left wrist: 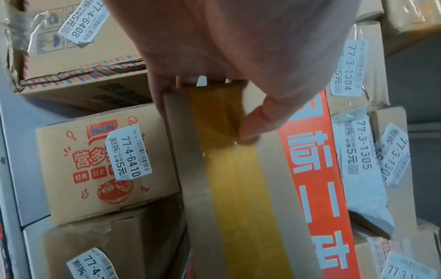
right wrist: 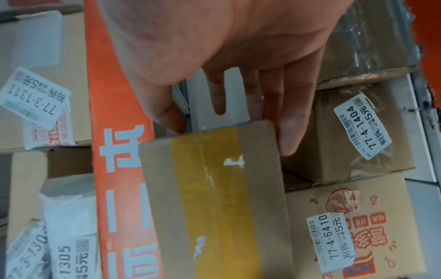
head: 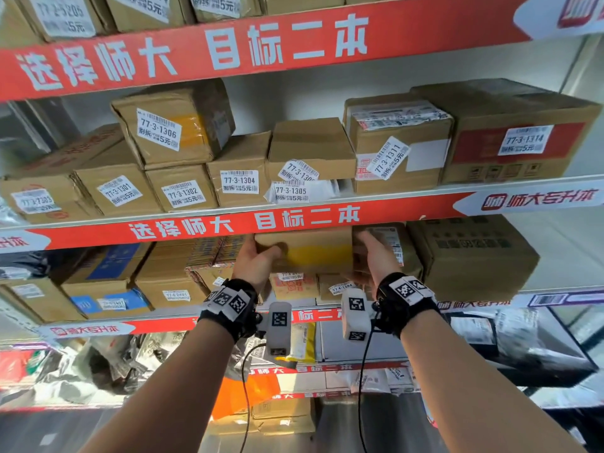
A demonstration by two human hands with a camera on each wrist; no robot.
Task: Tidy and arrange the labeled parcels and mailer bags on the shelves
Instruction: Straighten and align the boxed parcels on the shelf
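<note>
A brown cardboard box [head: 310,253] with a broad yellow tape stripe hangs in front of the shelf, just under the red shelf-edge strip [head: 196,227]. My left hand [head: 260,259] grips its left end, thumb pressed on the taped face and fingers wrapped behind. At the other end my right hand [head: 374,251] holds it between thumb and fingers. The left wrist view shows the box [left wrist: 238,188] running away from my left hand [left wrist: 214,56], thumb on the tape. In the right wrist view my right hand [right wrist: 226,47] clasps the end of the box [right wrist: 214,198]. No label shows on it.
Under the held box stand an orange-printed box labeled 77-4-6410 [head: 292,282] and a box labeled 77-4-1404 [head: 341,287]. A large brown carton [head: 470,256] sits close at the right. Above, labeled boxes and a grey mailer bag 77-3-1305 [head: 294,191] fill the shelf.
</note>
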